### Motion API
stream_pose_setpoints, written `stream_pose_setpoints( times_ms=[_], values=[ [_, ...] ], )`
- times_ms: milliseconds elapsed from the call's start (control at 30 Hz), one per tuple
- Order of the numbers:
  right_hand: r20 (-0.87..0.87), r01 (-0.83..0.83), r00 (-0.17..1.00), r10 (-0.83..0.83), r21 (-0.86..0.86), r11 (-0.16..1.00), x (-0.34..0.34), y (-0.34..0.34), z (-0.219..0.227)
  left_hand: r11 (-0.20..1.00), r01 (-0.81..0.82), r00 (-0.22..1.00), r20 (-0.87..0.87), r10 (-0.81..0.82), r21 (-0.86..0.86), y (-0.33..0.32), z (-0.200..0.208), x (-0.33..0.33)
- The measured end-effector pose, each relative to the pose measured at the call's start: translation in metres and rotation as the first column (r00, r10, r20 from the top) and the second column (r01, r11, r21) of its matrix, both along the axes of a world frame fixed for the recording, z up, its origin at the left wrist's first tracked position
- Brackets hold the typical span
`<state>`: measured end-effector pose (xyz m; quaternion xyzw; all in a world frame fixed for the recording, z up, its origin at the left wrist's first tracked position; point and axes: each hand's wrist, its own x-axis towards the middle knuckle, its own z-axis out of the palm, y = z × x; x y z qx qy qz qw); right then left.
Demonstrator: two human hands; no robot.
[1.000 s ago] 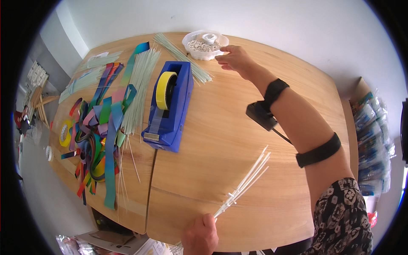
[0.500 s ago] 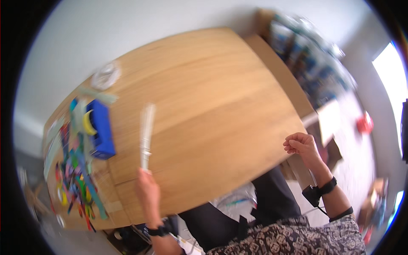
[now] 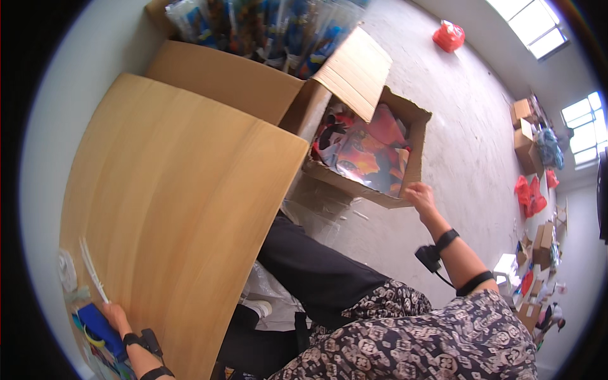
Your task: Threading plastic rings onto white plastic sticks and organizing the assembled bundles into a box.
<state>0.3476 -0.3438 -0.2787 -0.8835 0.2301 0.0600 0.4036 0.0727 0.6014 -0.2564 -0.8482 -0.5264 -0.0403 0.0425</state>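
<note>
At the lower left, my left hand (image 3: pixel 115 316) is closed around the lower end of a few thin white sticks (image 3: pixel 94 273), which point away over the wooden table (image 3: pixel 183 183). My right hand (image 3: pixel 420 195), fingers curled together, is at the near right corner of an open cardboard box (image 3: pixel 416 142). Whether it grips the rim, and what is inside the fingers, cannot be seen. Colourful printed, shiny sheets (image 3: pixel 370 152) lie in that box. Next to my left hand is a blue tape dispenser (image 3: pixel 101 329) with a yellow ring.
A larger cardboard box (image 3: pixel 221 79) with several clear plastic-wrapped bundles (image 3: pixel 272 31) stands beyond the table. A white roll (image 3: pixel 67 269) sits at its left edge. Red bags (image 3: pixel 448 37) and more boxes (image 3: pixel 529 149) are on the floor to the right.
The view has swung right, bringing the open box and the floor into sight. My right hand has gone from the table's edge to the box corner. The left hand still holds the sticks.
</note>
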Motion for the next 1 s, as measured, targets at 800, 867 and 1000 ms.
stream_pose_setpoints(
  times_ms=[800,867,1000],
  values=[
    [-0.260,0.054,0.941,-0.218,-0.520,0.853,0.118,0.001,-0.100,0.996,0.084,0.986,-0.149,-0.081,0.018,-0.007,0.009,0.022],
    [-0.176,0.148,0.949,-0.261,-0.483,0.863,0.125,-0.019,-0.072,0.993,0.110,0.966,-0.231,-0.118,-0.048,-0.025,-0.023,0.042],
    [-0.332,0.504,0.824,-0.459,0.060,0.861,0.150,0.031,-0.079,0.984,0.120,0.980,-0.177,-0.095,0.131,0.052,0.035,-0.040]
  ],
)
